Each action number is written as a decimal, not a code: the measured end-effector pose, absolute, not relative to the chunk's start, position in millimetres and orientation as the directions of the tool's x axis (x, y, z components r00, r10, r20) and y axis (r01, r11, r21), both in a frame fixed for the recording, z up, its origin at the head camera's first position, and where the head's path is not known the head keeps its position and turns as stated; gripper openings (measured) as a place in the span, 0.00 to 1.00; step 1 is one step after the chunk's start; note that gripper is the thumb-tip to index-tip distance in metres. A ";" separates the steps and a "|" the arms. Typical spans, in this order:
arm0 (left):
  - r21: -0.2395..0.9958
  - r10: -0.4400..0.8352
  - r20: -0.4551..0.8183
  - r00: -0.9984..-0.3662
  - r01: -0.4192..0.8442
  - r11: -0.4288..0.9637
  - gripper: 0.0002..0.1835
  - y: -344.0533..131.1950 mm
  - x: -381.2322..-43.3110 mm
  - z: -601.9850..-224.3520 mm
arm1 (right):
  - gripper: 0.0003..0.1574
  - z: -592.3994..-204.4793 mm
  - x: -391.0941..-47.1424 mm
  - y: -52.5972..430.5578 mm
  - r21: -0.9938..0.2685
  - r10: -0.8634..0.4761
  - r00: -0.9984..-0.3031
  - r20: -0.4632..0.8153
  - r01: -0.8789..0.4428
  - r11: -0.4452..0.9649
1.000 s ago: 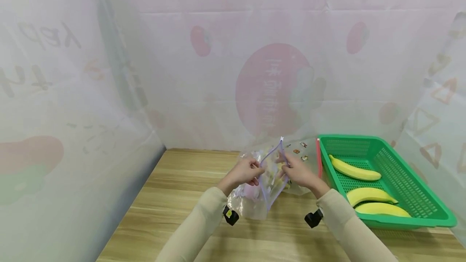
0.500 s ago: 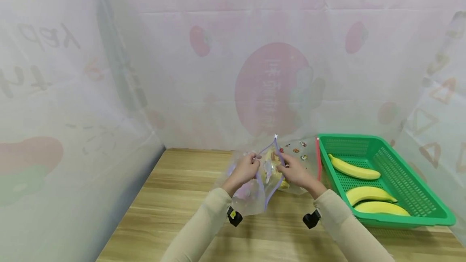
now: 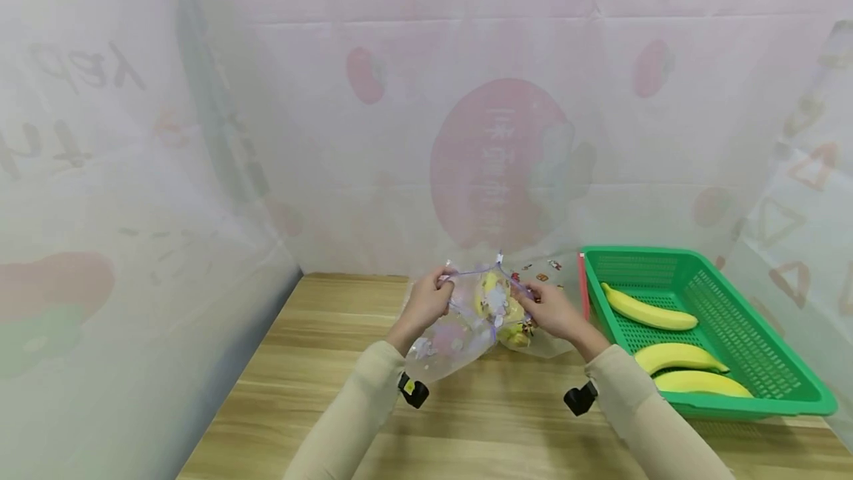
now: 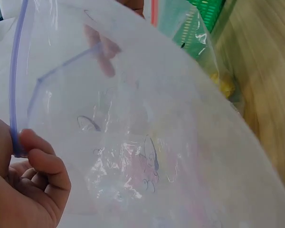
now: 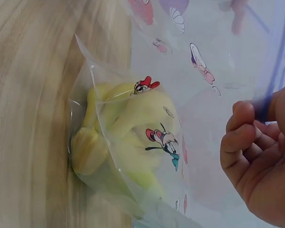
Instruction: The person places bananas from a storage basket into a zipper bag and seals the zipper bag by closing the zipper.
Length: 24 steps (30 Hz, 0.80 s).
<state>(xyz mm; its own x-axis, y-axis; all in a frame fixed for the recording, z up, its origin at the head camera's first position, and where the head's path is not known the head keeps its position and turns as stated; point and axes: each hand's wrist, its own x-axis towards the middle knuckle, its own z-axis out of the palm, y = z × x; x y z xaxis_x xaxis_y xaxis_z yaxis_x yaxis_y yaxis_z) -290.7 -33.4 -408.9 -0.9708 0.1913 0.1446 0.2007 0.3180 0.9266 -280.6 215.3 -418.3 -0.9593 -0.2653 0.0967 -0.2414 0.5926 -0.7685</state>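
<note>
A clear zip bag (image 3: 443, 350) with a purple seal strip hangs between my hands, its mouth spread apart. My left hand (image 3: 425, 306) pinches one side of the purple edge; in the left wrist view, thumb and curled fingers grip that strip (image 4: 16, 95). On the opposite side, my right hand (image 3: 553, 311) pinches the other edge, and the right wrist view shows its fingers curled on the strip. Behind and to the right lies a second clear bag (image 3: 553, 343) with a red strip and cartoon prints. Yellow, banana-like fruit (image 5: 128, 118) fills it.
A green plastic basket (image 3: 763, 321) stands at the right, with a banana (image 3: 649, 310) at its back and two more bananas near its front rim. All rests on a wooden table (image 3: 333, 347). Printed white sheets (image 3: 320, 132) enclose the back and sides.
My left hand has moved left and slightly up, and my right hand a little right. The purple-edged bag's mouth is now pulled wider. The basket and its bananas stay put.
</note>
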 end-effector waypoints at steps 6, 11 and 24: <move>0.933 0.176 0.163 -0.971 0.210 0.294 0.16 -31.7 -290.6 -405.0 | 0.15 -414.7 -278.9 219.0 -0.747 -0.249 -0.964 0.091 -0.231 0.623; 0.919 0.255 0.167 -0.953 0.244 0.310 0.15 -23.3 -285.8 -401.7 | 0.13 -409.6 -277.9 214.1 -0.767 -0.300 -0.949 0.102 -0.267 0.583; 0.903 0.270 0.186 -0.945 0.273 0.333 0.21 -5.8 -277.6 -399.3 | 0.14 -382.9 -273.9 212.2 -0.735 -0.403 -0.915 0.024 -0.289 0.614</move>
